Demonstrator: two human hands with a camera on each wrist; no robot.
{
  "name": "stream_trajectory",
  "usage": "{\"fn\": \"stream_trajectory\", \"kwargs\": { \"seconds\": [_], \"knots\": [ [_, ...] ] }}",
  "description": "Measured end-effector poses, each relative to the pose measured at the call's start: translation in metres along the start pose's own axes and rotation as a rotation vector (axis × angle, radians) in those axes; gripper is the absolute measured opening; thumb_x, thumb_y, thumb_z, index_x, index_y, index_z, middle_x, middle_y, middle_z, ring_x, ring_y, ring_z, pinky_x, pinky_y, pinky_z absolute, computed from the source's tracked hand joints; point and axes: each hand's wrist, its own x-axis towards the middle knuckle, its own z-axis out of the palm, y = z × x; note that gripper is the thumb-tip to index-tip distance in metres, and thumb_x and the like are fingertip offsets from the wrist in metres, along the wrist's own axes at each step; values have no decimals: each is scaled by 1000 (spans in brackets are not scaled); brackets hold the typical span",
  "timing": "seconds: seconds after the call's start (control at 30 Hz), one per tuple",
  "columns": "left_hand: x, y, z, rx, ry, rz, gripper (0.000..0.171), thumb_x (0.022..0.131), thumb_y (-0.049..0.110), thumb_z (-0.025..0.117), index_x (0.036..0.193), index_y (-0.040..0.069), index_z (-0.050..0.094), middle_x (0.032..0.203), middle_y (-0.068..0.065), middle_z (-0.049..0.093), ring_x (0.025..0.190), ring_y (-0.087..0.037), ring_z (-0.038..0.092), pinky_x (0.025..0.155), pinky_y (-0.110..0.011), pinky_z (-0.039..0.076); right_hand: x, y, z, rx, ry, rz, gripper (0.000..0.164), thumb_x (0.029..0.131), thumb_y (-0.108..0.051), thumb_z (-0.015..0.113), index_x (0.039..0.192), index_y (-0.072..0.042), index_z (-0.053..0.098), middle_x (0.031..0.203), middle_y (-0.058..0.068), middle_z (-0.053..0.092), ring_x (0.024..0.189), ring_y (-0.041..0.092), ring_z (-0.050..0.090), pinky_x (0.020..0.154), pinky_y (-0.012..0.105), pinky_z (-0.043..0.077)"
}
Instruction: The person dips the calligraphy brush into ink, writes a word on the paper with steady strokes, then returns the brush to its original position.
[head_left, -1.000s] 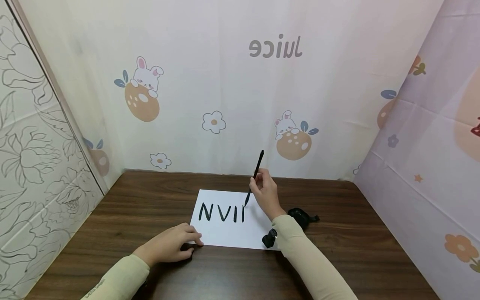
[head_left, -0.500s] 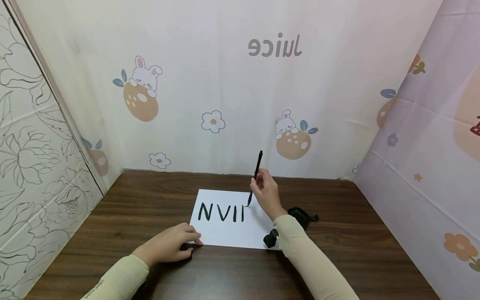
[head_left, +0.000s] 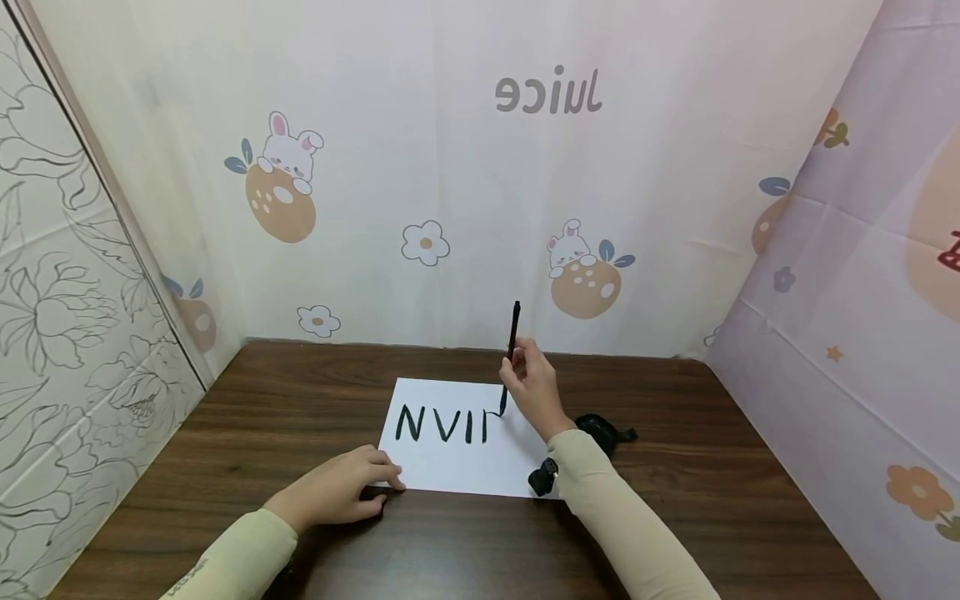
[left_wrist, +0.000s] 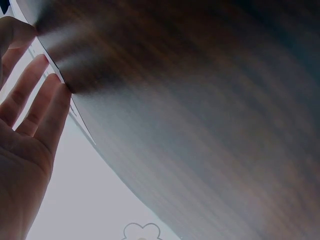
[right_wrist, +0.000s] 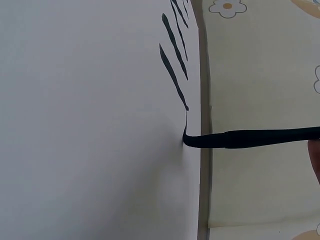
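In the head view a white sheet of paper [head_left: 457, 473] lies on the wooden table, bearing black strokes that look like "NVI" and part of another letter. My right hand [head_left: 534, 387] pinches a slim black brush [head_left: 513, 332] near its middle, held almost upright. In the right wrist view the bent tip of the brush [right_wrist: 205, 140] touches the paper [right_wrist: 90, 125] at the end of a thin curved line. My left hand [head_left: 341, 487] rests at the paper's lower left corner, fingertips on the edge; the left wrist view shows its fingers [left_wrist: 52, 117] fairly straight.
A black rounded object [head_left: 600, 433] with a short spout-like end sits right of the paper, partly behind the right forearm. The dark wooden table [head_left: 712, 483] meets a printed curtain [head_left: 360, 167] at its back edge.
The brush tip has moved a little to the right across the paper, drawing a thin line from the top of the last upright stroke. The left hand stays in place.
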Motion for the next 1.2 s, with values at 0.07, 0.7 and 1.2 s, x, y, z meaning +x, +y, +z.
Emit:
{"fn": "stream_trajectory", "kwargs": {
  "seconds": [0.07,0.7,1.2],
  "knots": [
    [0,0,0,3,0,4,24,85,11,71,107,21,75,112,5,65,105,-14,59,88,-33,53,0,0,0,-4,-6,3,23,95,-4,60,117,-7,52,90,4,57,81,15,55,68,30,53],
    [0,-1,1,10,16,21,24,85,11,72,106,20,75,112,3,66,105,-15,60,88,-34,53,-3,-5,-3,-11,-58,-17,25,94,-3,61,116,-9,53,86,1,54,76,13,53,64,27,52],
    [-1,0,-1,10,42,56,26,83,8,74,106,20,75,110,2,66,104,-15,61,87,-34,53,-5,-7,-1,1,-101,-12,23,93,-3,61,114,-9,55,84,-1,53,72,11,54,61,26,51]
  ]
}}
